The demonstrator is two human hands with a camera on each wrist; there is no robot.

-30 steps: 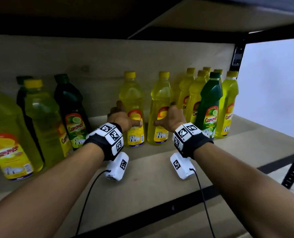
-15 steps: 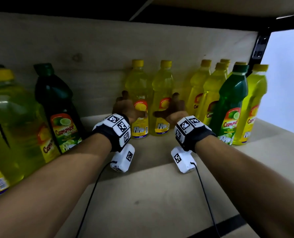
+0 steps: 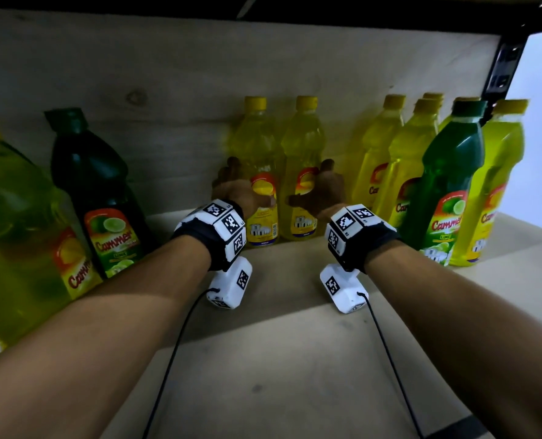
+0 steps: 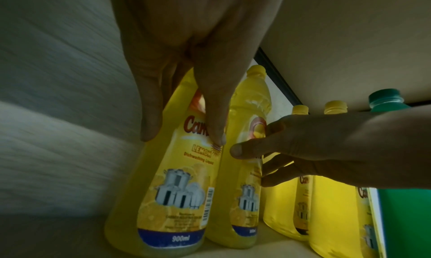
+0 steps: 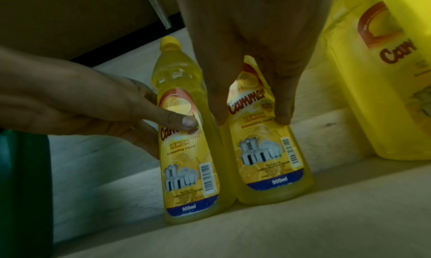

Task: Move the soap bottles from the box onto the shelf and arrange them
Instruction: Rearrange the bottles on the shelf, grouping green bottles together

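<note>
Two yellow lemon soap bottles stand upright side by side against the back wall of the shelf [image 3: 279, 359]. My left hand [image 3: 244, 191] grips the left bottle [image 3: 257, 147], with the thumb across its label and the fingers round its left side. In the left wrist view the left hand [image 4: 182, 134] wraps the same left bottle [image 4: 177, 197]. My right hand [image 3: 317, 191] grips the right bottle [image 3: 304, 147]. The right wrist view has my right hand [image 5: 251, 118] with thumb and fingers either side of the right bottle [image 5: 268, 160], beside the left bottle [image 5: 189, 170]. No box is in view.
A cluster of yellow bottles [image 3: 380, 160] with one green bottle [image 3: 450, 185] stands at the right, near the black shelf post [image 3: 504, 58]. A dark green bottle [image 3: 95, 191] and a large yellow one [image 3: 19, 232] stand at the left. Another shelf board hangs low overhead.
Both hands have slid their yellow bottles back toward the rear wall and closer together. The head view has moved in nearer to the shelf.
</note>
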